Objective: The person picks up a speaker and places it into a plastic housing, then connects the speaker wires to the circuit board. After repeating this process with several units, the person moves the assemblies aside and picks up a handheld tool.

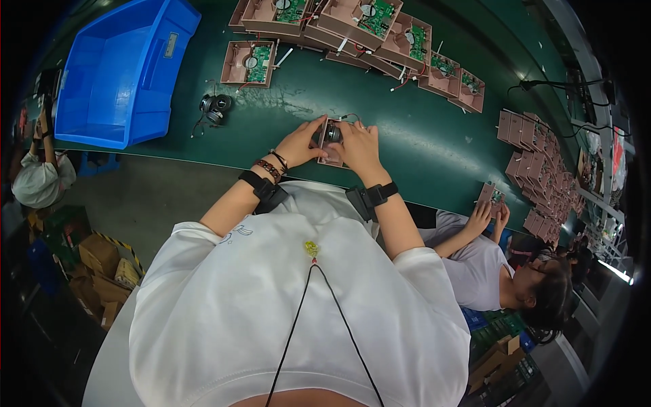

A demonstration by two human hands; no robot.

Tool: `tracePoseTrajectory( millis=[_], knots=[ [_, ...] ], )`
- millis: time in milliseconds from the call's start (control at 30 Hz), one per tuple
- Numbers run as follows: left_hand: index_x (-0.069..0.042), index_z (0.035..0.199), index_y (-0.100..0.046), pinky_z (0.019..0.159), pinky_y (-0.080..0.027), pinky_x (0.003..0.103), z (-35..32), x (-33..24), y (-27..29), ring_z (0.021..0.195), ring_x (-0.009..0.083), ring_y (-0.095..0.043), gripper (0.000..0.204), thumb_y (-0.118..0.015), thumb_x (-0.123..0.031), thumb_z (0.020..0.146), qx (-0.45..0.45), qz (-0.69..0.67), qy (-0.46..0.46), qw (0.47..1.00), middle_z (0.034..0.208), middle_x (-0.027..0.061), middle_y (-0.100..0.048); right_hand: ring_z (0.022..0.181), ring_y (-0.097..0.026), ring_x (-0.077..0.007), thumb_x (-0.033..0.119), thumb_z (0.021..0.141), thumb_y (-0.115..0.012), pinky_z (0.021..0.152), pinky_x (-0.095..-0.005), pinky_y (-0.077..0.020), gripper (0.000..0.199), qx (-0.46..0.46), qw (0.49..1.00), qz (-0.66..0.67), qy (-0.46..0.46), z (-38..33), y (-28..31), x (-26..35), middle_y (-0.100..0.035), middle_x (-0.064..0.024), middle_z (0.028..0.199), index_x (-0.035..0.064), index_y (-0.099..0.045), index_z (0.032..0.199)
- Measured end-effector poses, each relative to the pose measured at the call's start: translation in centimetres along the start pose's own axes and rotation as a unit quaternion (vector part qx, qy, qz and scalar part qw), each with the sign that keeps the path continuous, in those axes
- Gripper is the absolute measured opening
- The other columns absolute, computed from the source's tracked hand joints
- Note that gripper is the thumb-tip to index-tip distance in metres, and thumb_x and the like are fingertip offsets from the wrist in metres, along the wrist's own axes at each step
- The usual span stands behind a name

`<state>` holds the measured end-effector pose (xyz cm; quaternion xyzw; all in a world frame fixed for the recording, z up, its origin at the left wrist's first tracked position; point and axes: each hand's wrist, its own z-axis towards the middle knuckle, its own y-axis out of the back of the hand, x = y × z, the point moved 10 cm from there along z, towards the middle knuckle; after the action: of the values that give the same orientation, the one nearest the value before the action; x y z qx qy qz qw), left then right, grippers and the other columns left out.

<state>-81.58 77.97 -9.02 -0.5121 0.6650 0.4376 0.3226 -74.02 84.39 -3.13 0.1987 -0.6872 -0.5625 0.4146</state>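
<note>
A small pink plastic housing (330, 161) is at the green table's near edge, held between my two hands. Inside it sits a dark round speaker (333, 131), with a thin wire at the far end. My left hand (302, 145) is closed on the housing's left side, fingertips at its far corner. My right hand (359, 147) grips the right side, its thumb reaching over the wall near the speaker. Fingers hide part of both. To the left on the table lie several loose dark speakers (217, 105) with wires.
A big blue bin (150, 80) stands at the far left. One pink housing with a green circuit board (249, 64) lies ahead, before stacks of similar housings (380, 34). At right, a co-worker (478, 261) handles another housing (495, 195) beside more stacks (536, 159).
</note>
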Motion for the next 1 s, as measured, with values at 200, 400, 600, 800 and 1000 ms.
tracePoseTrajectory(
  millis=[200, 400, 600, 800, 1000],
  knots=[
    [-0.018, 0.138, -0.027, 0.078, -0.048, 0.036, 0.1, 0.3, 0.3, 0.085, 0.0295, -0.061, 0.075, -0.067, -0.030, 0.075, -0.034, 0.052, -0.014, 0.998, 0.117, 0.0170, -0.047, 0.089, -0.057, -0.0243, 0.027, 0.065, -0.071, 0.073, -0.0355, -0.0298, 0.038, -0.023, 1.000, -0.014, -0.008, -0.3, 0.3, 0.5, -0.064, -0.0058, 0.092, 0.0114, -0.059, 0.098],
    [-0.013, 0.126, -0.042, 0.076, -0.047, 0.036, 1.4, -0.1, 1.6, 0.084, 0.0266, -0.062, 0.053, -0.059, -0.036, 0.082, -0.117, 0.139, 0.031, 0.983, 0.106, 0.0127, -0.058, 0.094, -0.057, -0.0258, 0.024, 0.063, -0.071, 0.075, -0.0364, -0.0298, 0.037, -0.026, 0.999, -0.032, -0.028, -0.4, 0.4, 0.4, -0.064, -0.0059, 0.092, 0.0123, -0.060, 0.097],
    [-0.012, 0.111, -0.050, 0.070, -0.048, 0.040, 2.2, 0.3, 1.9, 0.084, 0.0313, -0.061, 0.045, -0.060, -0.041, 0.078, -0.086, 0.115, 0.087, 0.986, 0.087, 0.0107, -0.064, 0.096, -0.058, -0.0244, 0.022, 0.062, -0.072, 0.075, -0.0367, -0.0298, 0.036, -0.012, 0.998, -0.034, -0.042, -0.2, 0.2, 0.1, -0.065, -0.0052, 0.088, 0.0138, -0.060, 0.095],
    [-0.014, 0.108, -0.052, 0.068, -0.048, 0.041, 1.6, -0.8, 2.1, 0.080, 0.0299, -0.062, 0.041, -0.062, -0.038, 0.076, -0.128, 0.146, 0.128, 0.972, 0.083, 0.0076, -0.065, 0.094, -0.056, -0.0207, 0.021, 0.060, -0.073, 0.074, -0.0379, -0.0311, 0.032, -0.028, 0.998, -0.022, -0.045, -0.6, 0.3, 0.3, -0.063, -0.0033, 0.090, 0.0120, -0.057, 0.086],
    [-0.011, 0.111, -0.050, 0.071, -0.046, 0.037, 1.8, 0.0, 1.7, 0.082, 0.0265, -0.061, 0.044, -0.064, -0.035, 0.077, -0.086, 0.095, 0.120, 0.984, 0.090, 0.0071, -0.064, 0.088, -0.057, -0.0216, 0.016, 0.067, -0.069, 0.072, -0.0367, -0.0377, 0.024, -0.105, 0.992, 0.062, 0.005, -1.5, 2.8, 0.5, -0.061, -0.0038, 0.085, 0.0104, -0.056, 0.087]
  ],
)
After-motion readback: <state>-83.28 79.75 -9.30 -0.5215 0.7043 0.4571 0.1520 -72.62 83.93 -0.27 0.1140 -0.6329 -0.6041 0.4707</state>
